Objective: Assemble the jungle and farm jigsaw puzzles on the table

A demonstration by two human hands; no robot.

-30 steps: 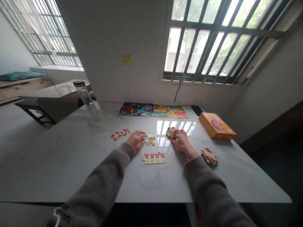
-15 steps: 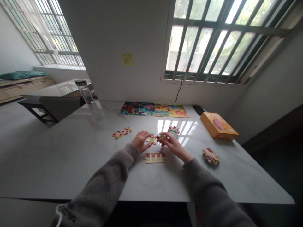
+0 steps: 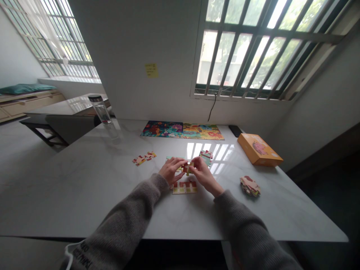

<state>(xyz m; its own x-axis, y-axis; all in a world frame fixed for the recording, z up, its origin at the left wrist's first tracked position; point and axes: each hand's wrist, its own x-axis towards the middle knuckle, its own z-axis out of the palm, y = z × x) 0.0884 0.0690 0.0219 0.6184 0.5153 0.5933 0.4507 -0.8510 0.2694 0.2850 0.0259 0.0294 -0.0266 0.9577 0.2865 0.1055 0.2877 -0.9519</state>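
Above the middle of the table, a jigsaw puzzle piece [image 3: 188, 169] with reddish-brown and yellow-green parts is held between my hands. My left hand [image 3: 170, 169] grips its left side with thumb and fingertips, while my right hand [image 3: 203, 173] pinches its right side. Just below them lies a joined strip of puzzle pieces [image 3: 185, 188] in brown and pale green. Behind my left hand, other pieces are mostly hidden. A light-green group of puzzle pieces [image 3: 207, 156] rests beyond my right hand.
Joined cow-patterned pieces [image 3: 144, 158] lie to the left, and a stack of pieces [image 3: 250, 186] to the right. An orange box [image 3: 259, 150], a black phone [image 3: 235, 131], two colourful picture sheets [image 3: 182, 130] and a glass bottle [image 3: 100, 110] stand or lie farther back.
My left hand has moved slightly right and taken hold of the piece in my right hand. The piece has turned, and my hands are closer together.
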